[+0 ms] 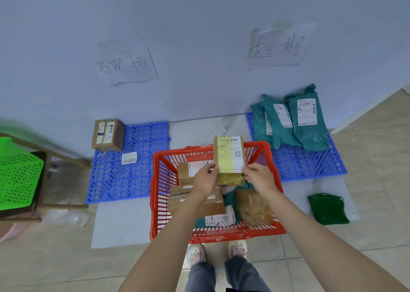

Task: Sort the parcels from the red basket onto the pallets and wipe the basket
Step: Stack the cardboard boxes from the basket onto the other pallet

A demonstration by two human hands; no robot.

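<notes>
Both hands, L & R, pinch taped brown box w/ yellowish label.

Around the red basket, bare floor lies open at its left and right. Behind and left, the blue pallet carries only 1 box at its far corner. Behind and right, 3 green bags crowd the other pallet, its near half bare.

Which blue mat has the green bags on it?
The right blue mat, under the sign reading 超期; three green bags lie there. The left mat holds a brown box.
</notes>
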